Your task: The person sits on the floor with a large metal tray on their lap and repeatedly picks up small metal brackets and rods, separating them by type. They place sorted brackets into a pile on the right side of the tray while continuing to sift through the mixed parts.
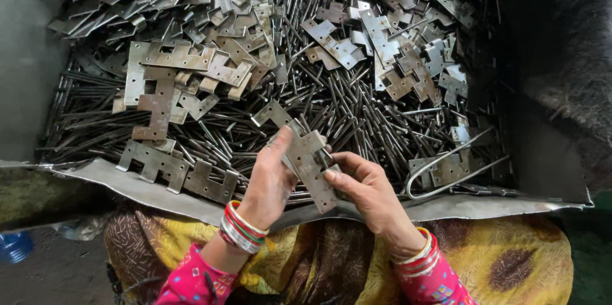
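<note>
Left hand (271, 181) and right hand (363, 184) both pinched hinge leaf (310, 165), held tilted above sheet edge (146, 190) at 6 o'clock, likely for aligning knuckles; loose pins (344, 107) and leaf pile (185, 63) lay toward 12 o'clock

the left hand (271, 181) covers part of the hinge plate (310, 166) — the blue bottle (14, 246) is cut off by the left edge.

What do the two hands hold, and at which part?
Both hold one metal hinge plate: left hand at its upper edge, right hand at its right side.
</note>
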